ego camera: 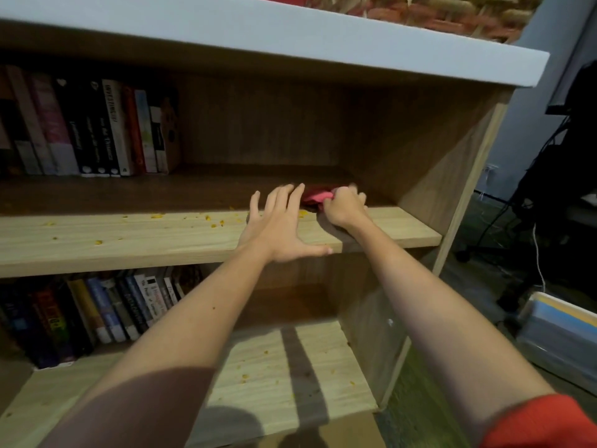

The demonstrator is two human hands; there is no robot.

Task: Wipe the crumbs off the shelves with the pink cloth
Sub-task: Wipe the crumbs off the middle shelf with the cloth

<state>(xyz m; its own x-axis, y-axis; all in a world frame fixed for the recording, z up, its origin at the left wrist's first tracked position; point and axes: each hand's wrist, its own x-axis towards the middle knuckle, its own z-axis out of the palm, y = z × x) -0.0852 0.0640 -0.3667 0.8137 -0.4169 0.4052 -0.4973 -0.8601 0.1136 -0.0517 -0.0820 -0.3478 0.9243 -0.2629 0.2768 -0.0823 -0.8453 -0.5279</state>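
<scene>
Pale wood grain runs across the middle shelf (129,234) of a bookcase, where yellow crumbs (157,216) lie scattered along the lit front strip, mostly toward its centre and left. A person reaches in with both bare arms. The right hand (344,206) is clenched around the pink cloth (318,197), which sits bunched on the shelf near its right end, just behind the front edge; how far the cloth extends into the shadow at the back is hard to make out. The left hand (277,227) lies flat and spread just beside it, fingers apart, palm on the board and thumb along the front edge, holding nothing. A row of books (97,130) stands upright at the shelf's back left corner. More crumbs (244,377) dot the lower shelf (258,367), with other books (106,312) leaning at its left end. An orange-red sleeve (542,421) shows on the right arm.
</scene>
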